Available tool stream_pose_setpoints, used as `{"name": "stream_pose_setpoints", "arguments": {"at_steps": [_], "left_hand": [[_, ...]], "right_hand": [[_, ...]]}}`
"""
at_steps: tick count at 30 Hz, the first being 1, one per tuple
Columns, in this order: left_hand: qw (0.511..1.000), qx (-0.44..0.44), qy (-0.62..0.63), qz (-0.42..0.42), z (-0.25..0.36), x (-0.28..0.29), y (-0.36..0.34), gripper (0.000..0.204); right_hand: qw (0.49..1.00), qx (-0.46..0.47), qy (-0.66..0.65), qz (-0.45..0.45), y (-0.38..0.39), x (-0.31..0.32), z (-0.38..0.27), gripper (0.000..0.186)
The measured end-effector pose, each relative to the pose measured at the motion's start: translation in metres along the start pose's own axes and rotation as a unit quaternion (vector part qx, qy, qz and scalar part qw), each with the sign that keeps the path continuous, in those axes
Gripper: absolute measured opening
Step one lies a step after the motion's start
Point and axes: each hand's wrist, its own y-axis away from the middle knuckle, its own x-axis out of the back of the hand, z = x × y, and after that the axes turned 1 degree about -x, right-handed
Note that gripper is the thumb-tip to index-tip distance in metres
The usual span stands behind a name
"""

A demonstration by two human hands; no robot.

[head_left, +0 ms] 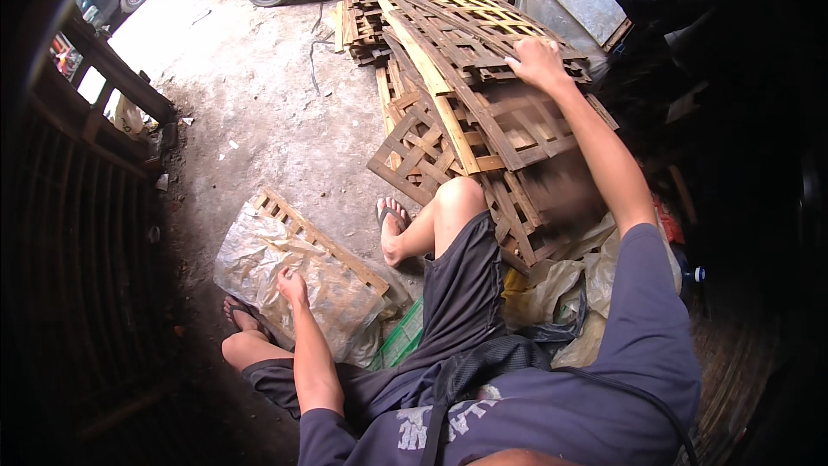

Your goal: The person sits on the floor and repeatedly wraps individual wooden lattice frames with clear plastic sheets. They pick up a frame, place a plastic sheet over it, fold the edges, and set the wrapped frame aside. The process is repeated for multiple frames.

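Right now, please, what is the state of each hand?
Left hand: curled at plastic sheet; grip unclear.
Right hand: curled at wooden lattice panels; grip unclear.

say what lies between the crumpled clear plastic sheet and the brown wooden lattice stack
In the head view: grey floor, the person's right leg and a green slotted plastic piece.

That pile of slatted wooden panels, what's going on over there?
The person's right hand is at the upper part of the pile of slatted panels; brown slatted wood just below it is blurred, so its grip is unclear. The left hand is over crumpled clear plastic covering much of another slatted panel; whether it touches the plastic, I can't tell.
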Motion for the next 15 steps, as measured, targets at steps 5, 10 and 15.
{"name": "stream_pose_setpoints", "arguments": {"at_steps": [5,10,15], "left_hand": [[0.999,0.003,0.042,-0.014,-0.002,0.000,-0.007,0.041],[0.993,0.004,0.105,-0.052,0.000,-0.004,-0.009,0.037],[0.981,-0.042,0.161,-0.101,0.016,-0.007,-0.018,0.037]], "right_hand": [[0.997,-0.062,-0.031,0.030,-0.014,0.037,0.018,0.028],[0.997,-0.036,-0.002,0.070,-0.018,0.083,0.039,0.033],[0.990,-0.053,-0.017,0.129,-0.029,0.099,0.060,0.036]]}}
